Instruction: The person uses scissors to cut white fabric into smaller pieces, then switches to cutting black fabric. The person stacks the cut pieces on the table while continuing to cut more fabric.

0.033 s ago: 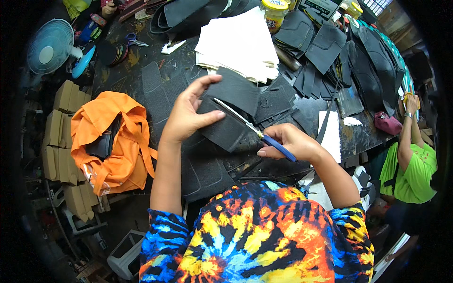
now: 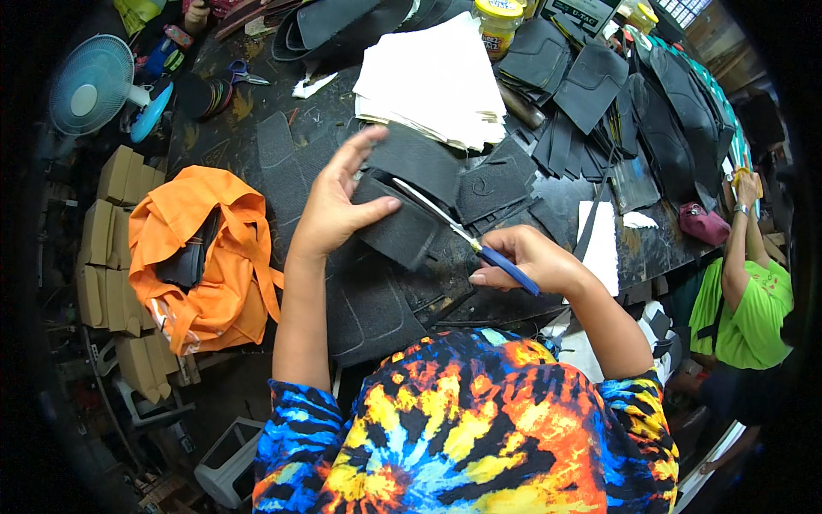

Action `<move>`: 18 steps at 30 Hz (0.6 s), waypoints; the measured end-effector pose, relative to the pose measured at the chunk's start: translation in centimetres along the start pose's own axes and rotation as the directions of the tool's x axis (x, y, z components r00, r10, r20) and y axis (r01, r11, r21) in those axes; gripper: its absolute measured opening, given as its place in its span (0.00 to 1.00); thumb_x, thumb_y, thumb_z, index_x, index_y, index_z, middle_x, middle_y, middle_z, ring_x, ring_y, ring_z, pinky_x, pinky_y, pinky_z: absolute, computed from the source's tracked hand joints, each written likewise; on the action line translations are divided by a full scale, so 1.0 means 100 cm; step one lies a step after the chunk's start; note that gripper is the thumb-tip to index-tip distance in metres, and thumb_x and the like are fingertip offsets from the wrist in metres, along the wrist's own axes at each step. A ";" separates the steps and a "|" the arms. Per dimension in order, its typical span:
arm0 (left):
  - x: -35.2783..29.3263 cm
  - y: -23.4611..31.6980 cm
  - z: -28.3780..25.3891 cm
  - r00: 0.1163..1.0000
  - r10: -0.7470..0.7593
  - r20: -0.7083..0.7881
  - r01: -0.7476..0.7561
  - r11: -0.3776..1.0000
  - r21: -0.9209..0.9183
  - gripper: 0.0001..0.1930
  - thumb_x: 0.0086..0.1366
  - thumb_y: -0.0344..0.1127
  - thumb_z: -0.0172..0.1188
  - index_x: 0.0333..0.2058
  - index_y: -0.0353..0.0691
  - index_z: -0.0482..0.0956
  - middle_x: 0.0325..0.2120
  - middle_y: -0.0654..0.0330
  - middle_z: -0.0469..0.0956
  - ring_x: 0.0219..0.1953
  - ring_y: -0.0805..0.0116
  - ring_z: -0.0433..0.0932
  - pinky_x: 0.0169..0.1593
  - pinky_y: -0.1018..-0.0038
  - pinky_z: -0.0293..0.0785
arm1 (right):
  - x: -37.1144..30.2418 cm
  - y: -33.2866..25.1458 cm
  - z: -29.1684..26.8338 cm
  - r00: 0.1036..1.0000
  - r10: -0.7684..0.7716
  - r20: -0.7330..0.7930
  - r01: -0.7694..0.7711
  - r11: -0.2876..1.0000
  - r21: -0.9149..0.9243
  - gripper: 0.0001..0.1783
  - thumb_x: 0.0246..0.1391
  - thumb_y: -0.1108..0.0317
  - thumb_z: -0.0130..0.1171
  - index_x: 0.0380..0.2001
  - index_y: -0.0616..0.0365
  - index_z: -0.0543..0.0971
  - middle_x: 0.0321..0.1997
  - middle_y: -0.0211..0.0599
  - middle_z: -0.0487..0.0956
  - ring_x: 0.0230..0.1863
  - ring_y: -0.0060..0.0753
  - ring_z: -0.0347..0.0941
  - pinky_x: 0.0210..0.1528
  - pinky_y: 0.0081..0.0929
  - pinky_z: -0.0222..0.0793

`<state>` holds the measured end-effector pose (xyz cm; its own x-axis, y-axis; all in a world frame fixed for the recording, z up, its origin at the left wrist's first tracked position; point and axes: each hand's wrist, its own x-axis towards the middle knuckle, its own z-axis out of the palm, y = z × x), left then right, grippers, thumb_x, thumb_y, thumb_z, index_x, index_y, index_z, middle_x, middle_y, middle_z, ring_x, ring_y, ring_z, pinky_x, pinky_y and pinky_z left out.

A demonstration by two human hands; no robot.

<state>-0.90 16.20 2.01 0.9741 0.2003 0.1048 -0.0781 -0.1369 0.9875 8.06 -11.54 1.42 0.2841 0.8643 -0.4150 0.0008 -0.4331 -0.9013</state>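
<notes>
My right hand grips blue-handled scissors, their blades slanting up to the left across a black textured sheet piece. On the near side of the blades lies another part of black sheet; whether the two are still joined I cannot tell. My left hand holds the sheet at its left edge, thumb on top by the blade tips and index finger stretched out; its other fingers are partly hidden. Just right of the blades are more black cut pieces.
A white sheet stack and a yellow-lidded jar stand beyond my hands. Black pieces pile up at far right. An orange bag and a fan are at left. A person in green works at right.
My left hand has shifted slightly left, and the black sheet has moved with it. Its index finger has lifted away from the far part. The scissors have barely moved.
</notes>
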 end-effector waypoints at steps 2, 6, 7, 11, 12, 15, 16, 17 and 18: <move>-0.004 -0.004 -0.005 0.983 -0.087 -0.159 0.127 0.957 0.260 0.47 0.49 0.24 0.72 0.68 0.37 0.59 0.58 0.52 0.72 0.66 0.54 0.66 0.70 0.62 0.57 | -0.012 0.006 -0.001 0.999 0.039 -0.032 -0.035 0.992 0.118 0.17 0.57 0.58 0.69 0.24 0.56 0.74 0.22 0.21 0.71 0.25 0.11 0.65 0.26 0.17 0.60; -0.020 0.002 -0.012 0.972 -0.094 -0.213 0.131 0.977 0.168 0.47 0.51 0.22 0.70 0.69 0.38 0.57 0.54 0.50 0.75 0.62 0.59 0.70 0.67 0.63 0.62 | -0.040 0.021 0.000 0.996 0.014 -0.090 0.008 0.973 0.231 0.19 0.56 0.54 0.68 0.31 0.58 0.74 0.26 0.24 0.73 0.29 0.15 0.68 0.32 0.18 0.66; -0.025 0.005 -0.010 0.974 -0.076 -0.211 0.091 0.994 0.059 0.47 0.51 0.21 0.70 0.69 0.38 0.57 0.53 0.50 0.76 0.60 0.61 0.71 0.66 0.63 0.63 | -0.047 0.025 0.001 0.997 0.010 -0.079 0.011 0.964 0.264 0.20 0.56 0.53 0.68 0.33 0.58 0.74 0.28 0.27 0.74 0.31 0.17 0.70 0.35 0.19 0.69; -0.028 0.005 0.026 0.946 0.000 -0.324 -0.083 0.966 -0.243 0.39 0.54 0.16 0.66 0.65 0.33 0.62 0.45 0.53 0.78 0.51 0.69 0.77 0.55 0.74 0.75 | -0.069 0.040 0.018 0.992 -0.098 -0.085 0.120 0.937 0.327 0.20 0.58 0.52 0.64 0.35 0.58 0.73 0.29 0.26 0.73 0.33 0.18 0.68 0.38 0.21 0.67; -0.026 0.003 0.039 0.933 0.000 -0.361 -0.114 0.949 -0.294 0.37 0.55 0.15 0.65 0.64 0.32 0.63 0.44 0.54 0.78 0.50 0.70 0.77 0.53 0.76 0.77 | -0.072 0.043 0.022 0.988 -0.125 -0.092 0.147 0.944 0.294 0.22 0.57 0.49 0.64 0.35 0.58 0.74 0.30 0.27 0.74 0.34 0.19 0.68 0.39 0.22 0.67; -0.017 -0.003 0.068 0.918 0.033 -0.395 -0.160 0.943 -0.293 0.31 0.58 0.16 0.64 0.60 0.32 0.65 0.42 0.55 0.78 0.47 0.73 0.77 0.49 0.80 0.78 | -0.077 0.051 0.035 0.973 -0.157 -0.171 0.196 0.949 0.245 0.23 0.56 0.47 0.63 0.35 0.58 0.73 0.30 0.30 0.73 0.34 0.24 0.69 0.39 0.25 0.67; -0.015 -0.004 0.075 0.915 0.042 -0.402 -0.172 0.941 -0.290 0.31 0.58 0.16 0.64 0.60 0.32 0.65 0.41 0.55 0.78 0.46 0.73 0.77 0.49 0.80 0.77 | -0.079 0.053 0.037 0.965 -0.162 -0.205 0.210 0.947 0.243 0.23 0.56 0.47 0.62 0.35 0.58 0.73 0.30 0.30 0.73 0.34 0.25 0.69 0.39 0.25 0.66; -0.013 -0.004 0.080 0.921 0.044 -0.387 -0.165 0.944 -0.285 0.31 0.58 0.16 0.64 0.60 0.32 0.65 0.41 0.55 0.78 0.46 0.73 0.77 0.49 0.80 0.77 | -0.079 0.055 0.039 0.956 -0.160 -0.245 0.216 0.950 0.224 0.22 0.56 0.49 0.63 0.35 0.58 0.72 0.30 0.29 0.72 0.34 0.22 0.68 0.38 0.24 0.66; -0.012 -0.004 0.083 0.927 0.046 -0.373 -0.159 0.947 -0.278 0.31 0.58 0.16 0.64 0.60 0.32 0.65 0.40 0.55 0.78 0.46 0.73 0.77 0.49 0.80 0.77 | -0.081 0.055 0.039 0.949 -0.140 -0.283 0.205 0.955 0.213 0.21 0.56 0.50 0.64 0.35 0.58 0.72 0.30 0.29 0.72 0.33 0.22 0.67 0.37 0.23 0.65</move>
<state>-0.24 7.93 0.53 0.8201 0.5409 0.1869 -0.2881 0.1081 0.9515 2.02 -19.92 -0.70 0.5406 0.8085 -0.2325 -0.1453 -0.1824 -0.9724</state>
